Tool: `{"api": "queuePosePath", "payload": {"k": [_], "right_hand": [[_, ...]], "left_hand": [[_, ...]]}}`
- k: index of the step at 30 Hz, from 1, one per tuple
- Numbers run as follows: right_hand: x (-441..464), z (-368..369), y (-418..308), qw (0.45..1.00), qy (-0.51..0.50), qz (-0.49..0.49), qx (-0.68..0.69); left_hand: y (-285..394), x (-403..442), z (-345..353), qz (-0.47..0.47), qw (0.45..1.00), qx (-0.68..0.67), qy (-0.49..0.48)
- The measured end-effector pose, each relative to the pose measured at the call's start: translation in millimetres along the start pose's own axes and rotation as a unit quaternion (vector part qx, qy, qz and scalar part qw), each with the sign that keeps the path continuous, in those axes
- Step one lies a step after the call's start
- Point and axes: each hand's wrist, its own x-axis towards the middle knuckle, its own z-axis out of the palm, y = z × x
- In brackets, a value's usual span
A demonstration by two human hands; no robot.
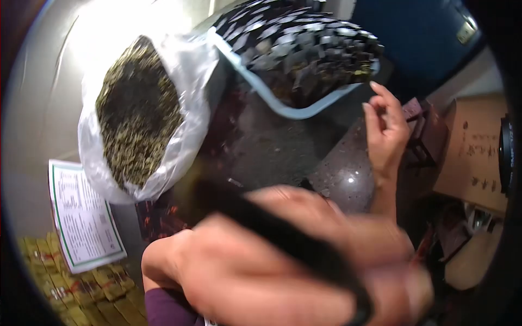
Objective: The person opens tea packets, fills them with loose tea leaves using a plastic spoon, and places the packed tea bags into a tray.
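My right hand is raised at the right, with thumb and fingers apart and nothing in them. Its fingertips come near the corner of a light blue plastic tub, heaped with small dark and silvery packets. Close to the camera, a large motion-smeared hand and arm, seemingly my left hand, covers the lower middle. A blurred black strip crosses it; whether the fingers grip it is unclear. A whitish plastic bag stands open at the left, filled with dry greenish-brown leaves.
A green-bordered printed sheet lies below the bag. Several yellowish packets are at the lower left. On the right are a cardboard box and a dark stool. A dark blue panel stands at the back right.
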Motion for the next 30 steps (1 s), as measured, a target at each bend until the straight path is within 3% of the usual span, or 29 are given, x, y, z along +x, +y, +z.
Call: {"api": "queuePosePath", "payload": {"k": [2,5,6,9,11,13,17,19,20,27,30], "right_hand": [[-19.1,10.2,-6.1,0.999,-0.020,0.012,0.028],[-56.6,23.0,-12.5,0.989,-0.091,0.103,0.050],[-69.1,29.1,-13.4,0.981,-0.124,0.120,0.085],[-92.7,51.9,-19.3,0.971,-0.173,0.128,0.108],[-101.9,58.6,-21.6,0.972,-0.183,0.116,0.094],[-101.1,60.6,-16.5,0.973,-0.114,0.164,0.117],[-97.7,50.4,-1.7,0.960,-0.165,0.200,0.108],[-99.4,55.5,-4.1,0.979,-0.176,0.097,0.027],[-100.3,57.7,-1.3,0.975,-0.165,0.143,0.052],[-100.2,58.7,2.5,0.969,-0.162,0.181,0.039],[-96.3,56.0,8.8,0.973,-0.189,0.128,0.028]], "left_hand": [[17.3,-8.1,25.8,0.064,0.994,-0.014,0.086],[35.4,-13.2,8.4,0.068,0.997,-0.029,0.011],[40.2,-22.7,22.5,0.034,0.994,-0.025,0.101],[44.0,-50.3,3.2,-0.031,0.996,-0.026,0.082],[44.7,-58.9,-5.5,-0.048,0.990,-0.136,-0.005],[45.5,-68.3,-18.0,-0.065,0.982,-0.175,-0.027],[44.0,-74.2,-16.7,-0.054,0.959,-0.278,-0.028],[44.4,-82.2,12.9,0.010,0.961,-0.274,0.035],[47.2,-84.5,21.8,0.028,0.962,-0.268,0.042],[70.6,-56.8,96.1,0.099,0.982,-0.145,-0.067],[55.5,-73.4,107.6,0.075,0.991,-0.078,-0.084]]}}
